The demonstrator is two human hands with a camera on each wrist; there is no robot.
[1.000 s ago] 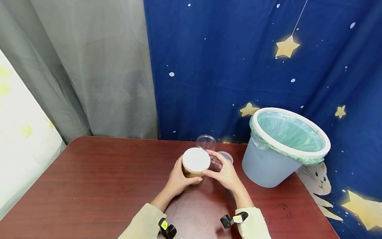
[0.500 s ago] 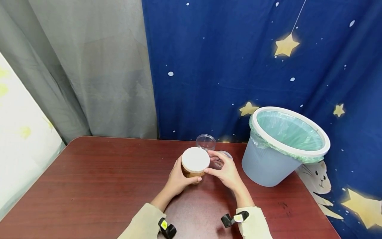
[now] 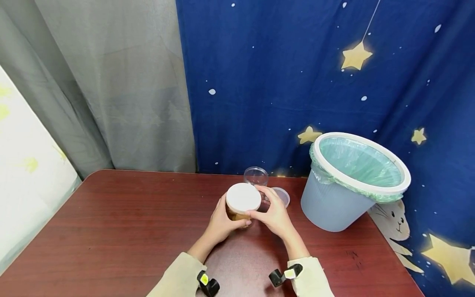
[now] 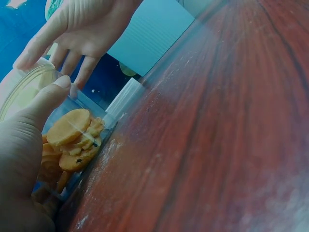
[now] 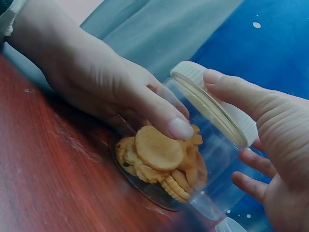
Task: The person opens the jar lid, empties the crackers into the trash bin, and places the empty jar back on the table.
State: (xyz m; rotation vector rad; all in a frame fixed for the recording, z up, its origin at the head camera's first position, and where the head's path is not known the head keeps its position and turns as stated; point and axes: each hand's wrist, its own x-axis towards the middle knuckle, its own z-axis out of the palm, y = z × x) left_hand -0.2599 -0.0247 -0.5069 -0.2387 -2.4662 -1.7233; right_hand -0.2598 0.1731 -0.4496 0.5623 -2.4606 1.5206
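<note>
A clear plastic jar (image 5: pixel 219 154) with a white screw lid (image 3: pixel 243 198) stands upright on the table. Inside, round golden biscuits (image 5: pixel 159 147) fill its lower part. My left hand (image 3: pixel 219 222) grips the jar's body from the left, thumb across the front. From the right, my right hand (image 3: pixel 275 214) holds the ribbed lid, its thumb at the near rim and its fingers round the far side. In the right wrist view the thumb lies on the lid's edge. The lid sits on the jar's mouth.
Right behind the jar stands a clear plastic container (image 3: pixel 256 176), with a round translucent lid (image 3: pixel 283 197) on the table beside it. A grey-blue bin (image 3: pixel 328 202) with a green liner stands at the right. Curtains hang along the table's (image 3: pixel 130 214) back edge.
My right hand has shifted left and turned round the lid, its thumb moving along the near rim and its fingers closing in. The left hand and the jar stay put.
</note>
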